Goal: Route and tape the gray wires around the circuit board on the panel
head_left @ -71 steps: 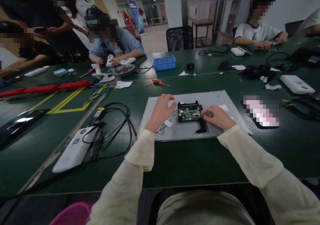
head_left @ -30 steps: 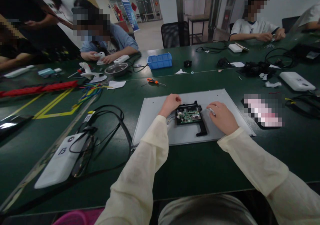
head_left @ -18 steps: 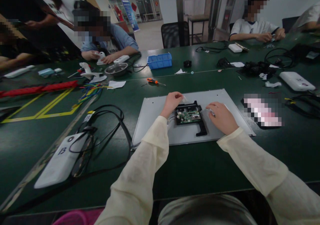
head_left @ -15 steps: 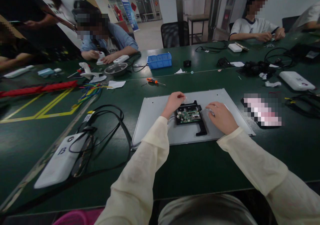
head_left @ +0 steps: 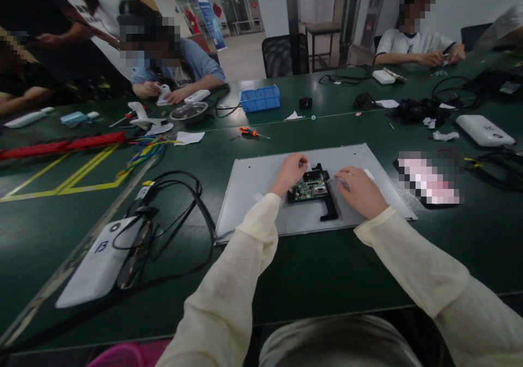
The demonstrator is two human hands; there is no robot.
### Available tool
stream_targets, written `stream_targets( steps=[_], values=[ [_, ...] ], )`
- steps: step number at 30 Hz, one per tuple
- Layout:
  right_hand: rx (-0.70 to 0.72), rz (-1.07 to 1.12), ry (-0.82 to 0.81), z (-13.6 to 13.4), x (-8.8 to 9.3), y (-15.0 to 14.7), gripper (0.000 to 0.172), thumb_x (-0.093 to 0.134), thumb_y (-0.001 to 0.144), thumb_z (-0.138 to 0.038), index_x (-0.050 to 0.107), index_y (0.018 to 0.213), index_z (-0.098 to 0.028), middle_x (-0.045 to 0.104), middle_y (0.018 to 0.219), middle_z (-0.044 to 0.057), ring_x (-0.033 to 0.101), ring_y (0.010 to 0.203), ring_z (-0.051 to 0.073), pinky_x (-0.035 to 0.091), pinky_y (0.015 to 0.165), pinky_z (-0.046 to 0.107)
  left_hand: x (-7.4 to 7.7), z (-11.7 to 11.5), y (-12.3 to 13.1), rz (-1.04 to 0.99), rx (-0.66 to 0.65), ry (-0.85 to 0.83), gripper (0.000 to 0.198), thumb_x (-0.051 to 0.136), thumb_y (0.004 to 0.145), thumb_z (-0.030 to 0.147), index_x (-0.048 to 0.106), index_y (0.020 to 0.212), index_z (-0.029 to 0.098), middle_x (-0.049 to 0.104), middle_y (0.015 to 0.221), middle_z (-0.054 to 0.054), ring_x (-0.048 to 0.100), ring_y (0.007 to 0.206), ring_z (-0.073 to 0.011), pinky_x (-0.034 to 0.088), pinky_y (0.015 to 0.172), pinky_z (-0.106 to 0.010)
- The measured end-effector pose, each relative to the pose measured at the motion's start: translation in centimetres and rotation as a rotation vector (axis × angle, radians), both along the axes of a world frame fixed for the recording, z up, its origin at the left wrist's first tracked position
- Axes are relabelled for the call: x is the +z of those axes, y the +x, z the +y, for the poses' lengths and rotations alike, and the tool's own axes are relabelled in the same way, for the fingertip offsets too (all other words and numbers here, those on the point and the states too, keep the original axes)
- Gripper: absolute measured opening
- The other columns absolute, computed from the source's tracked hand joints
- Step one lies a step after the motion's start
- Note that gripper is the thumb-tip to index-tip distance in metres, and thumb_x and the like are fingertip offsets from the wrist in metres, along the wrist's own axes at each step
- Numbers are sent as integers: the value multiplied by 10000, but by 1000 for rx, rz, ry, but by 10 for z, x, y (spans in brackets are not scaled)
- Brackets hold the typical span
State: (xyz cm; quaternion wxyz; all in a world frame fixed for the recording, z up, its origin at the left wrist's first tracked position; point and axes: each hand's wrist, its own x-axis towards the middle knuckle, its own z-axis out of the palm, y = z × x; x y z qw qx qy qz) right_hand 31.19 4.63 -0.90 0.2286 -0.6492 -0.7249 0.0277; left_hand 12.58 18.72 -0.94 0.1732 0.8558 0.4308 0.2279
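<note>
A grey flat panel (head_left: 253, 222) lies on the table, bearing a black plastic frame (head_left: 330, 212) with a green circuit board (head_left: 303, 190) in it. My left hand (head_left: 289, 173) is closed above the frame's far left corner, its thumb and forefinger pinched on something small that I cannot make out. Just right of the frame is my right hand (head_left: 363, 191), its fingers curled together around a small greyish thing, too blurred to name. The left hand hides part of the board. A translucent strip (head_left: 258, 197) shows beside my left wrist.
An orange-handled screwdriver (head_left: 249, 132) lies beyond the panel, with a blue bin (head_left: 260, 99) behind it. To the right is a phone (head_left: 429, 179); to the left, a white power bank (head_left: 100, 261) with black cables. Several people sit around the table.
My left hand has shifted slightly right and nearer, towards the middle of the frame. The right hand has barely moved, its fingers a little closer to the frame.
</note>
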Motion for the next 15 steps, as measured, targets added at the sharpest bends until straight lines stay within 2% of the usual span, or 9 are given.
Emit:
stream_targets(
  steps=[4, 6, 10, 15],
  values=[
    [-1, -1, 0, -1, 1, -1, 295, 466, 872, -176, 635, 1113, -159, 616, 1142, 123, 533, 1106, 271, 426, 970, 402, 4, -3, 0, -28, 23, 28, 214, 581, 819, 139, 610, 1028, 171, 635, 1018, -61, 581, 992, -175, 456, 882, -300],
    [-3, -3, 0, -1, 2, 0, 294, 465, 871, -174, 637, 1109, -166, 619, 1143, 119, 536, 1104, 269, 428, 966, 401, 9, -4, -1, -8, 22, 55, 189, 565, 835, 148, 621, 1014, 174, 632, 1026, -64, 580, 1008, -178, 448, 897, -303],
    [-35, 9, 7, 1, 5, 8, 298, 478, 868, -193, 634, 1119, -164, 628, 1145, 118, 548, 1100, 272, 438, 952, 403, 22, -8, -5, 132, 1, 126, 131, 543, 868, 225, 657, 914, 179, 652, 985, -67, 598, 955, -198, 445, 846, -312],
    [-133, -2, -27, 2, 8, 24, 310, 525, 859, -268, 637, 1128, -160, 645, 1125, 128, 580, 1068, 277, 458, 907, 390, 33, -15, -6, 362, -39, 179, 210, 575, 864, 354, 676, 901, 173, 690, 948, -82, 617, 922, -228, 432, 777, -320]
  ],
)
